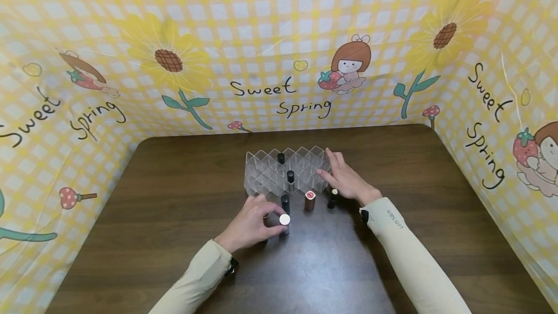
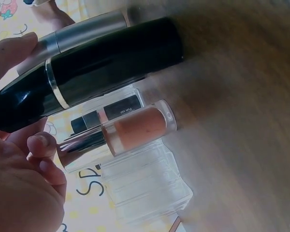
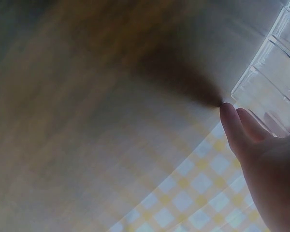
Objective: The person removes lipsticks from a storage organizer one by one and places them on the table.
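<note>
My left hand point(image 1: 253, 222) pinches a silver lipstick tube point(image 1: 285, 221) with a pale round end, between thumb and forefinger. In the left wrist view, a black lipstick tube point(image 2: 116, 63) with a silver ring overlaps that tube. A peach lip gloss point(image 2: 140, 126) with a shiny cap shows beside the left fingers. At the right end of the clear lipstick organizer point(image 1: 266, 173), my right hand point(image 1: 346, 178) rests with fingers straight, fingertips against its side. Two black-capped tubes, the rear one point(image 1: 281, 158) and the front one point(image 1: 290, 176), stand in the organizer.
Before the organizer stand a black tube point(image 1: 285, 203), a dark red-brown lipstick point(image 1: 310, 201) and a black tube with a gold top point(image 1: 333, 199) near my right wrist. A patterned yellow cloth point(image 1: 270, 52) borders the brown wooden table point(image 1: 183, 173) behind and on both sides.
</note>
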Tool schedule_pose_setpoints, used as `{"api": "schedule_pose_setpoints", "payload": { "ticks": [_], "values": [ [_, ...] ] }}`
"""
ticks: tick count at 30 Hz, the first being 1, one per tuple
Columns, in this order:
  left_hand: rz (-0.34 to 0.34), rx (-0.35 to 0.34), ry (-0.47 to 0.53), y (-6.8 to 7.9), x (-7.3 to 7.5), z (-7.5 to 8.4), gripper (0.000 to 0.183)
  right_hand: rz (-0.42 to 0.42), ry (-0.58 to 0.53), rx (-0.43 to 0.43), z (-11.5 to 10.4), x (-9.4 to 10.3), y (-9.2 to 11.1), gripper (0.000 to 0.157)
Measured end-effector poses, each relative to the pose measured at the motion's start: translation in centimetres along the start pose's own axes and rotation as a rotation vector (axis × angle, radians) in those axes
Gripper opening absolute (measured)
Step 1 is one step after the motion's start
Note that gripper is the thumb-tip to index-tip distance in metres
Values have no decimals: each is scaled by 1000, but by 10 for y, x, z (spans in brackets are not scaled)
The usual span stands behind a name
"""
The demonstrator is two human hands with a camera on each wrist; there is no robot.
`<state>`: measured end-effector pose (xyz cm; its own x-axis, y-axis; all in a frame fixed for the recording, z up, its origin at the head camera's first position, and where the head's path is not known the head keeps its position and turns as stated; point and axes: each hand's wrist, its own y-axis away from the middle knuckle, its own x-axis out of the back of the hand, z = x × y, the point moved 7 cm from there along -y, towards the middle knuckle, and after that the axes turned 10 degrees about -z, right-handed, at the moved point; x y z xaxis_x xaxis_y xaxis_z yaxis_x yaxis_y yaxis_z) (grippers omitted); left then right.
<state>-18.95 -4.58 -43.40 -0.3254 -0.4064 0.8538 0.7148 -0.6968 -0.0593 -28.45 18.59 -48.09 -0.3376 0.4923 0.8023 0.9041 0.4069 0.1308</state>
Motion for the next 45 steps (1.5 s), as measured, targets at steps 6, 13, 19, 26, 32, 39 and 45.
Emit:
{"api": "schedule_pose_setpoints", "payload": {
  "ticks": [6, 13, 19, 26, 32, 39, 45],
  "values": [
    [20, -8, -20, 1, 1, 1, 22, -2, -3, -1, -1, 0, 0, 77],
    [28, -21, -62, 0, -1, 1, 21, -2, -1, -5, -3, 1, 1, 78],
    [26, -20, -86, 0, 0, 3, 20, -2, 1, -4, -2, 1, 1, 78],
    [25, -36, -147, 0, -1, 5, 20, -3, 3, -4, -1, 0, 1, 78],
    [12, -21, -175, 0, 0, 4, 19, -6, 3, -4, -1, 0, 1, 78],
    [12, -19, -205, 2, 3, 3, 22, -2, 2, -2, -1, 0, 1, 78],
    [4, -21, -188, 2, 2, 3, 22, -4, -2, -3, -2, 0, 1, 78]
  ]
}}
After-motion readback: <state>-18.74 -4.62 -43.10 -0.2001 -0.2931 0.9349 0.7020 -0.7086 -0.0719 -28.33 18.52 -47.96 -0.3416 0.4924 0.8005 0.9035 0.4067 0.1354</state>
